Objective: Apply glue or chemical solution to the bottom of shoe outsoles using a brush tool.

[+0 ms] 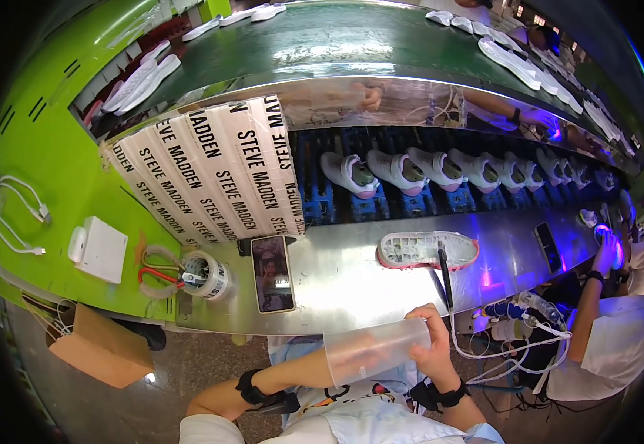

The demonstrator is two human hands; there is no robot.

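In front of my body a translucent plastic cup (396, 342) lies on its side in the air, its wide mouth toward the left. My right hand (434, 351) is closed round its narrower end. My left hand (366, 355) shows dimly through the plastic; whether it is inside the cup or behind it, and how its fingers lie, I cannot tell. Beyond the cup, a pale shoe sole (411, 250) with a red edge rests on the metal bench. A black-handled tool like a brush (444, 274) leans over the sole, its handle pointing toward me.
A phone (273, 275), a white tub (205, 275) and a patterned carton (218, 170) occupy the bench's left part. Behind runs a blue conveyor with several shoes (403, 170). White cables (518, 348) hang at right. A co-worker's gloved hand (607, 251) works under violet light.
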